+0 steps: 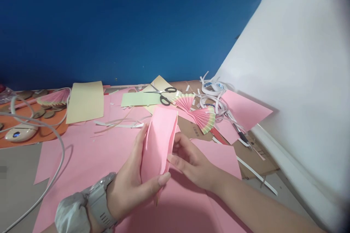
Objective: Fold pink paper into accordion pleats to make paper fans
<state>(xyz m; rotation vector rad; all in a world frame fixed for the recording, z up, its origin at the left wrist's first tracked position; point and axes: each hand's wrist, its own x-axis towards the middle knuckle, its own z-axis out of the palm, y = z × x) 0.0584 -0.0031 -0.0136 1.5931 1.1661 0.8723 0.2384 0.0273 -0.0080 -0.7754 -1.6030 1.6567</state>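
Note:
A folded pink paper strip (158, 142) stands tilted between my two hands, its layers slightly apart along the right edge. My left hand (136, 178) wraps round it from the left, thumb across its lower front. On the right side, my right hand (191, 160) pinches the strip's edge between thumb and fingers; part of the fingers is hidden behind the paper. Just beyond lie black-handled scissors (165, 94) on a pale green paper piece (139, 99). A pleated pink-and-green paper fan piece (203, 118) rests beyond my right hand.
Large pink paper sheets (82, 164) cover the table. To the left are a yellow sheet (86, 102), an orange sheet with coins, a white device (20, 133) and a looping cable (61, 167). Tangled white strips (216, 98) and a pen (240, 133) lie right, near the white wall.

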